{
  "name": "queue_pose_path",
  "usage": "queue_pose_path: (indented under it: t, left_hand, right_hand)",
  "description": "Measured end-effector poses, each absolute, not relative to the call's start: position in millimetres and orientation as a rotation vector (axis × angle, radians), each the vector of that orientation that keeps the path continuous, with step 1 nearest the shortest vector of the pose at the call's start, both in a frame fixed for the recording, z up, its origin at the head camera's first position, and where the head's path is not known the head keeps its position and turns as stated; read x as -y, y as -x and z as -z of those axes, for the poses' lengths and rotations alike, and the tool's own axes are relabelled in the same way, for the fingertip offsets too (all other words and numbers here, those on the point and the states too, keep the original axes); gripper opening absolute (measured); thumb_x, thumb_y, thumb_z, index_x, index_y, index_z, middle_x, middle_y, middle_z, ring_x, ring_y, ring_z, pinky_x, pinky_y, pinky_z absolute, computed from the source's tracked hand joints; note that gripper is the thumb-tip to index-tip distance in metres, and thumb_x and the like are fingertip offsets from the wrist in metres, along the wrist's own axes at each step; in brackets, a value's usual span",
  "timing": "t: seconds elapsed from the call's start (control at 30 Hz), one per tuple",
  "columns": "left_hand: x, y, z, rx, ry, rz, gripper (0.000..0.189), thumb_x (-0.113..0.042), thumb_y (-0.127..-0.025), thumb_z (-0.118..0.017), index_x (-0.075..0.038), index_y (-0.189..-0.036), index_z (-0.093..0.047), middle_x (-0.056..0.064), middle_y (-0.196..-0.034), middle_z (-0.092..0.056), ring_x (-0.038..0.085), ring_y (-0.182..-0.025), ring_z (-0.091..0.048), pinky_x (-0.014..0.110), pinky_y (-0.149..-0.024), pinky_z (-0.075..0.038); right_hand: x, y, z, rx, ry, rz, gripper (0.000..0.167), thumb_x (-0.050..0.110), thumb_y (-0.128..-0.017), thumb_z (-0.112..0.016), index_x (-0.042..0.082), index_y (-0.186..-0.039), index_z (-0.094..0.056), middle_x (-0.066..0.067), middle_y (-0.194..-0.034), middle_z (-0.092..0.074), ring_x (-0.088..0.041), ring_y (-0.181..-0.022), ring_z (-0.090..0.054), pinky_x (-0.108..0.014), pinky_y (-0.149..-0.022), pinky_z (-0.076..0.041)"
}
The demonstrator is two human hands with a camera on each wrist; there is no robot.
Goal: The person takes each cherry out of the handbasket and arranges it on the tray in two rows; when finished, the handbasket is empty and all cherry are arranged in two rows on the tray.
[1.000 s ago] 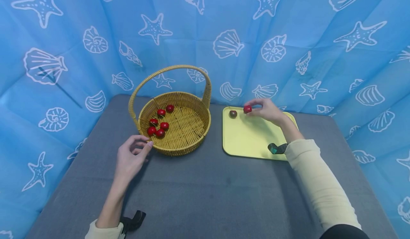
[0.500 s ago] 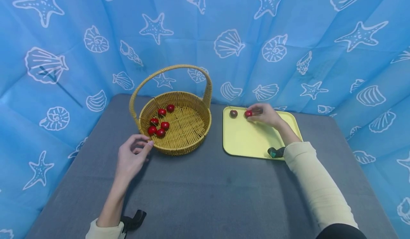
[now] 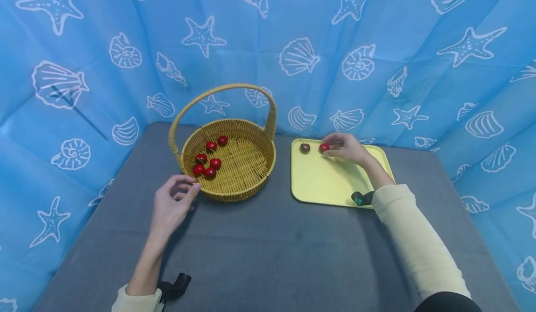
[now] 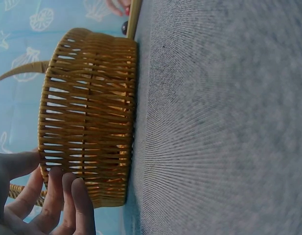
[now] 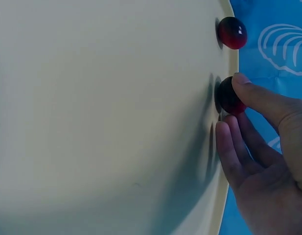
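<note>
My right hand pinches a red cherry between thumb and fingers, down at the far side of the yellow tray. A darker cherry lies to its left on the tray; in the right wrist view this second cherry is apart from the fingers. My left hand holds the near-left rim of the round wicker basket. In the left wrist view the thumb lies at the basket's rim and the fingers are against its outer wall. Several red cherries sit in the basket's left half.
A tall arched handle rises over the basket. Both basket and tray stand on a grey cloth-covered table, with a gap between them. A blue curtain with shell and starfish prints hangs close behind them.
The right hand has lowered the pinched cherry a little, from above the tray down to its surface, then stayed there. The left hand keeps its place on the basket rim.
</note>
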State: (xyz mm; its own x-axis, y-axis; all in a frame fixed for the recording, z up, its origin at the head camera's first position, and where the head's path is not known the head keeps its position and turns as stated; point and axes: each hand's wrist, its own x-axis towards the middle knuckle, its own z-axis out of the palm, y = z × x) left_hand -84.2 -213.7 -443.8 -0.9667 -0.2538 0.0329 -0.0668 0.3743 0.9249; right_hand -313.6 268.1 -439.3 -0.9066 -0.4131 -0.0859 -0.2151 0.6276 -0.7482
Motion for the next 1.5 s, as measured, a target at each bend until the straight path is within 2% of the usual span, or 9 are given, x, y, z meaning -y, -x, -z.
queue_pose_path:
  t: [0.23, 0.5, 0.67, 0.8, 0.9, 1.0, 1.17, 1.3, 1.5]
  left_hand:
    - [213, 85, 444, 2.457, -0.284, 1.627, 0.035, -0.032, -0.106, -0.074, -0.005, -0.127, -0.067, 0.021, -0.112, -0.074, 0.024, -0.080, -0.076, 0.035, -0.065, -0.068]
    - [214, 86, 445, 2.447, -0.276, 1.623, 0.035, -0.031, -0.106, -0.074, -0.003, -0.127, -0.067, 0.021, -0.111, -0.075, 0.024, -0.079, -0.076, 0.035, -0.065, -0.068]
    - [215, 85, 446, 2.447, -0.273, 1.619, 0.034, -0.031, -0.106, -0.074, -0.004, -0.126, -0.068, 0.021, -0.110, -0.075, 0.024, -0.079, -0.076, 0.035, -0.065, -0.068]
    - [215, 85, 446, 2.450, -0.283, 1.620, 0.033, -0.032, -0.105, -0.074, -0.007, -0.126, -0.068, 0.021, -0.111, -0.075, 0.024, -0.079, -0.076, 0.035, -0.065, -0.068]
    - [215, 85, 445, 2.458, -0.294, 1.628, 0.034, -0.034, -0.105, -0.074, -0.008, -0.126, -0.068, 0.021, -0.112, -0.075, 0.024, -0.080, -0.075, 0.035, -0.066, -0.068]
    - [214, 86, 445, 2.469, -0.306, 1.638, 0.036, -0.036, -0.105, -0.074, -0.009, -0.128, -0.067, 0.020, -0.114, -0.075, 0.025, -0.082, -0.075, 0.033, -0.067, -0.068]
    - [213, 86, 444, 2.479, -0.318, 1.637, 0.035, -0.035, -0.105, -0.075, -0.010, -0.128, -0.067, 0.019, -0.114, -0.074, 0.025, -0.083, -0.075, 0.032, -0.067, -0.067]
    - [214, 86, 444, 2.477, -0.321, 1.640, 0.034, -0.034, -0.105, -0.075, -0.010, -0.128, -0.067, 0.019, -0.114, -0.075, 0.025, -0.082, -0.075, 0.032, -0.067, -0.068]
    - [214, 85, 444, 2.465, -0.312, 1.656, 0.035, -0.034, -0.105, -0.075, -0.010, -0.128, -0.067, 0.020, -0.114, -0.075, 0.024, -0.082, -0.076, 0.034, -0.067, -0.068]
  right_hand:
    - [-274, 311, 427, -2.641, 0.543, 1.115, 0.048, 0.011, -0.101, -0.077, -0.008, -0.143, -0.061, -0.034, -0.144, -0.064, -0.052, -0.133, -0.065, -0.049, -0.109, -0.061]
    - [-257, 302, 404, -2.652, 0.539, 1.181, 0.046, 0.019, -0.102, -0.078, -0.002, -0.141, -0.065, -0.026, -0.144, -0.067, -0.042, -0.128, -0.070, -0.023, -0.094, -0.060]
    - [-233, 296, 389, -2.613, 0.569, 1.244, 0.044, 0.023, -0.101, -0.080, 0.003, -0.138, -0.069, -0.020, -0.141, -0.070, -0.034, -0.126, -0.072, -0.024, -0.092, -0.061]
    - [-213, 292, 381, -2.526, 0.597, 1.317, 0.042, 0.022, -0.099, -0.082, 0.005, -0.136, -0.070, -0.022, -0.139, -0.071, -0.026, -0.120, -0.074, -0.031, -0.077, -0.065]
    - [-200, 289, 376, -2.477, 0.614, 1.362, 0.039, 0.020, -0.098, -0.083, 0.008, -0.133, -0.072, -0.022, -0.134, -0.073, -0.018, -0.111, -0.075, -0.031, -0.061, -0.059]
    - [-189, 283, 370, -2.456, 0.672, 1.381, 0.035, 0.019, -0.097, -0.084, 0.009, -0.129, -0.074, -0.019, -0.127, -0.077, -0.014, -0.103, -0.075, -0.028, -0.055, -0.051]
    - [-168, 275, 361, -2.372, 0.800, 1.415, 0.035, 0.011, -0.096, -0.083, 0.004, -0.129, -0.073, -0.018, -0.118, -0.078, -0.014, -0.096, -0.076, -0.030, -0.064, -0.062]
    - [-151, 271, 356, -2.317, 0.872, 1.406, 0.036, 0.008, -0.096, -0.083, 0.002, -0.130, -0.072, -0.015, -0.116, -0.079, -0.014, -0.095, -0.075, -0.027, -0.060, -0.057]
    - [-122, 271, 350, -2.246, 1.048, 1.352, 0.035, 0.004, -0.095, -0.082, 0.001, -0.129, -0.073, -0.019, -0.123, -0.078, -0.018, -0.106, -0.077, -0.031, -0.095, -0.066]
